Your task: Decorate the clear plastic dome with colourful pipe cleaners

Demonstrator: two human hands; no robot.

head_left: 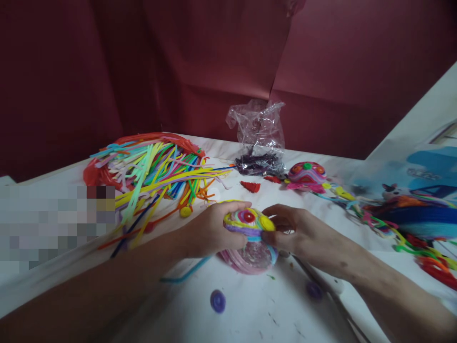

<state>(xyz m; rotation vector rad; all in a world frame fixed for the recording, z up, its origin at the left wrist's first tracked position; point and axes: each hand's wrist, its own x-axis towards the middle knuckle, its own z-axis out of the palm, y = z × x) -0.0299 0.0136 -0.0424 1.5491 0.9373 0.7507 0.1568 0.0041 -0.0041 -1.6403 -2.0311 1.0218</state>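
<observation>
Between my hands is a rounded craft piece [255, 255] coiled in yellow, purple, blue and pink pipe cleaners, with a clear or shiny patch low on its front. A red round spot like an eye sits on its yellow top. My left hand [216, 226] grips its left side, thumb across the front. From the right, my right hand [298, 228] presses thumb and fingers against its edge, near a yellow disc. A bent blue pipe cleaner [187, 271] lies below my left hand. Purple coiled discs [218, 301] rest on the table in front.
Many coloured pipe cleaners [153, 164] spill from a red bag at the left. A clear plastic bag [259, 138] with dark contents stands at the back. Beside it sits a finished-looking colourful craft piece [307, 176]. More pipe cleaners [424, 221] crowd the right; a long dark tool lies under my right forearm.
</observation>
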